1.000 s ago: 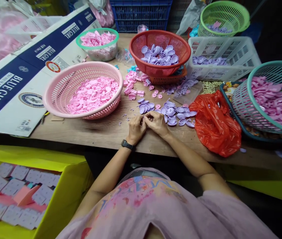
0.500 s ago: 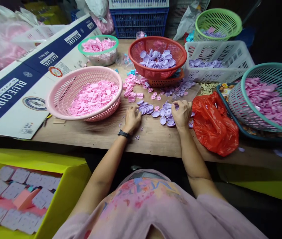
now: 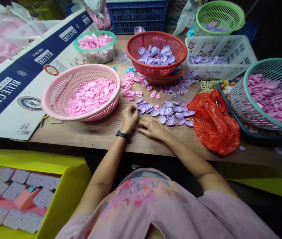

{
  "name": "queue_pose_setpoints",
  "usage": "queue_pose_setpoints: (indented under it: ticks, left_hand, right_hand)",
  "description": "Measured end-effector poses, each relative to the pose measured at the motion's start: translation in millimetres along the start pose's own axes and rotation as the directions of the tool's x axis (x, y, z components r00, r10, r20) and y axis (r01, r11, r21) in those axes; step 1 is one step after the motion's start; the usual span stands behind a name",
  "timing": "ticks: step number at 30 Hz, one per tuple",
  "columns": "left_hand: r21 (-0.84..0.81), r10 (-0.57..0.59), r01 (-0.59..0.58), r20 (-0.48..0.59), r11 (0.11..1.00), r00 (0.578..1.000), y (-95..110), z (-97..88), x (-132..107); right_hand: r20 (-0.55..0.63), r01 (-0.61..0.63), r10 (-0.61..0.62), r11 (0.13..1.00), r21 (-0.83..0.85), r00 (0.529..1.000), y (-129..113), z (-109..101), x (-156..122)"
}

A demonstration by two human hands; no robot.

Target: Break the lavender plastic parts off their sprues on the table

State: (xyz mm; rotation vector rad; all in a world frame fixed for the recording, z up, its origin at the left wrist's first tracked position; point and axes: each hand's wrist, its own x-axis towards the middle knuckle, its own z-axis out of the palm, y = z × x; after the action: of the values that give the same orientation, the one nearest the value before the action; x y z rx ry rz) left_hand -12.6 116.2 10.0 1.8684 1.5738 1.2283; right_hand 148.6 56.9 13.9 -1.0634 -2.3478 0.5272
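Note:
My left hand (image 3: 129,118) rests on the wooden table (image 3: 93,132) with its fingers curled, just below the near end of a scatter of lilac plastic discs (image 3: 170,113). A black watch sits on its wrist. My right hand (image 3: 151,128) lies low on the table beside it, fingers drawn together and pointing at the left hand. The fingertips of both hands nearly meet. What either hand holds is hidden. A few tiny lilac pins (image 3: 136,136) lie by the left wrist.
A pink basket (image 3: 56,99) of pink pieces stands at left, a red basket (image 3: 136,59) of lilac discs behind, a white crate (image 3: 230,46) and a teal basket (image 3: 247,76) at right. A red plastic bag (image 3: 215,122) lies right of the discs. A yellow bin (image 3: 63,186) stands below left.
My right hand has come back from the lilac discs at the right to beside my left hand. The left hand has stayed in about the same place.

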Motion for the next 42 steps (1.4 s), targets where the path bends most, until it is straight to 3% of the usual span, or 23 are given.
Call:
queue_pose_setpoints:
  ticks: [6, 13, 22, 34, 42]
  left_hand:
    - [-0.164, -0.137, 0.12, -0.1, 0.979, 0.986, 4, -3.0, -16]
    - [-0.262, -0.109, 0.08, -0.101, 0.962, 0.989, 0, -1.4, -23]
    - [-0.3, -0.158, 0.122, -0.099, 0.946, 0.982, -2, -1.9, -24]
    - [-0.282, -0.154, 0.126, -0.081, 0.951, 0.985, -3, -0.4, -25]
    - [-0.266, -0.137, 0.109, -0.09, 0.958, 0.986, -1, -0.6, -26]
  right_hand:
    - [0.023, -0.02, 0.021, 0.998, -0.055, 1.0, -1, 2, 1]
    - [0.017, -0.074, 0.074, 0.997, 0.029, 0.997, 8, -7, -2]
    - [0.03, -0.138, 0.138, 0.99, -0.021, 0.99, 10, -9, -1]
    - [0.15, -0.068, 0.117, 0.953, -0.296, 0.982, 0, -14, 3]
    - [0.192, -0.051, 0.115, 0.949, -0.312, 0.975, -6, -19, 3]
